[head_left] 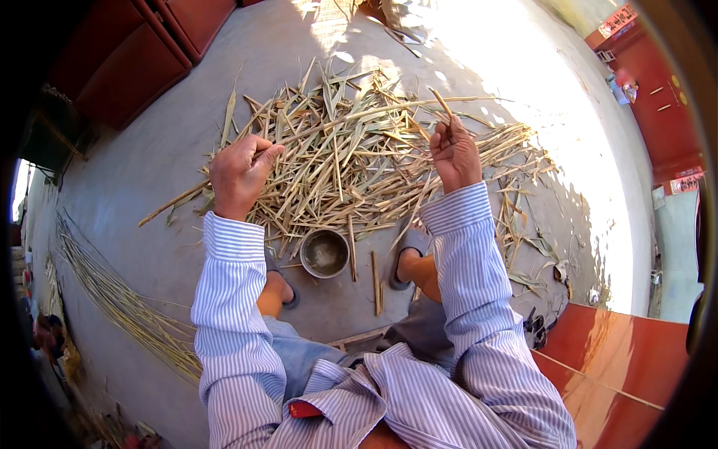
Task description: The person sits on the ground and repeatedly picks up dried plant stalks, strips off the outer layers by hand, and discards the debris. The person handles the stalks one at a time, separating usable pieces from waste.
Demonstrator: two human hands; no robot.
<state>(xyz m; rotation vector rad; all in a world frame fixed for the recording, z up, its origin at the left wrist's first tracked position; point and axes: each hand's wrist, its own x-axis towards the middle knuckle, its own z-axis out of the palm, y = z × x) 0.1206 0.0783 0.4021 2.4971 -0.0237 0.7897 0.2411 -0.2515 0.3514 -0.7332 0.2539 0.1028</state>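
Observation:
My left hand (243,176) is closed in a fist around a long, thin dry stalk (173,202), which slants from the lower left up to the far right over a heap of straw. Raised over the heap's right side, my right hand (455,156) has its fingers pinched on a short, tan piece of stalk or leaf sheath (441,102) that points up and away. Beneath both hands spreads the pile of dry stalks and leaves (329,168). Between my feet and the pile stands a round metal bowl (324,253) with murky liquid in it.
Short stalk pieces (376,280) lie beside the bowl. A bundle of long thin stems (120,288) rests on the concrete floor at left. Dark red furniture (127,67) stands at the far left, and glossy red panels (613,352) are at lower right.

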